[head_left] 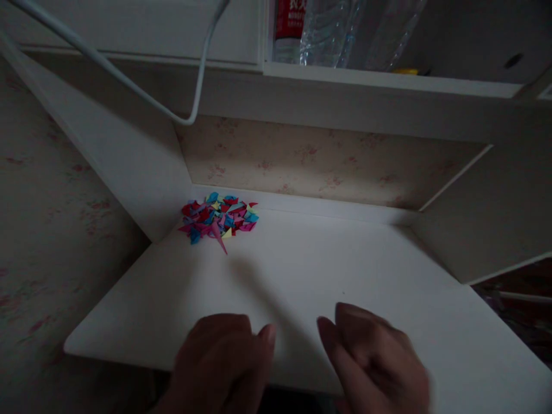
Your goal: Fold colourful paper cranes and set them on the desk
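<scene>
My left hand hovers over the front edge of the white desk, its fingers curled and the thumb resting alongside them. To its right, my right hand is also curled, slightly blurred, with thumb tip and forefinger close together. Nothing shows in either hand. Away at the back left corner of the desk lies a pile of small folded paper pieces in red, blue, pink, purple and yellow. A pink pointed piece sticks out of it toward me. Neither hand touches the pile.
A pale curved lamp arm or cable hangs across the upper left. Above the desk, a shelf holds a red-labelled bottle and clear plastic bottles. Side panels bound the desk, and flowered wallpaper covers the back wall.
</scene>
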### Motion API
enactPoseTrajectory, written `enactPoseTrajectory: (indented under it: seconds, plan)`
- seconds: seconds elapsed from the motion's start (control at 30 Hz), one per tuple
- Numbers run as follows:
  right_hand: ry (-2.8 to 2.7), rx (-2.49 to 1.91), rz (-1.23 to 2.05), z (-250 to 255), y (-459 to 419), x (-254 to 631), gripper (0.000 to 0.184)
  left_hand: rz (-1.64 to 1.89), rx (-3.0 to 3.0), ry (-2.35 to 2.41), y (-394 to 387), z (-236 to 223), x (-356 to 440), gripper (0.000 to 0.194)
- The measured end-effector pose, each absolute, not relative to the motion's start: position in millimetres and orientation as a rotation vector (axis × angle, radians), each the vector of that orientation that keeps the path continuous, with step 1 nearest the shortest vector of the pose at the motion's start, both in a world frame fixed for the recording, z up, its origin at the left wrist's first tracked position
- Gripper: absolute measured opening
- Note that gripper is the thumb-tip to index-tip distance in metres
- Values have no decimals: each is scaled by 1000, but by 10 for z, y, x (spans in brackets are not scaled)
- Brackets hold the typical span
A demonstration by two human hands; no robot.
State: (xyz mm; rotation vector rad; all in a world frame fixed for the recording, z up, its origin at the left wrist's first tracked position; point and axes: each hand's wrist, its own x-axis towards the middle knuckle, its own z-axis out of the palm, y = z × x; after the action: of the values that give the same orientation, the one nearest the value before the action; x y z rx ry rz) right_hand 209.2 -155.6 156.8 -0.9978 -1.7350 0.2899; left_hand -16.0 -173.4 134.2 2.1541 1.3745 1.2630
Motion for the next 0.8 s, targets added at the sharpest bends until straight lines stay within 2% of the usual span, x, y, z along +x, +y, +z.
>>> enactPoseTrajectory:
  seconds: [0.07, 0.17, 0.27, 0.33, 0.53, 0.8]
  plan:
    - [-1686, -1179, 491, 1408, -1259, 2034, 40, 1077, 2033, 1383, -1441, 1230, -39, 26]
    - [-1468, -1489, 711, 755, -990, 2101, 37, 947, 1757, 1434, -1148, 753, 24, 27]
    - [-1382, -1619, 742, 81, -895, 2203, 33, 947, 1710, 1554, -1020, 185, -47, 23]
    - [-1466, -1687, 691, -184, -903, 2222, 33, 886, 1766, 1563, -995, -81, -109, 22]
    - [-1991, -1696, 341, -236, -1005, 2124, 26, 749, 1898, 1524, -1009, -290, -161, 23]
    - [-2073, -1759, 185, -127, -997, 2069, 26, 665, 2067, 1606, -1021, -113, -112, 19]
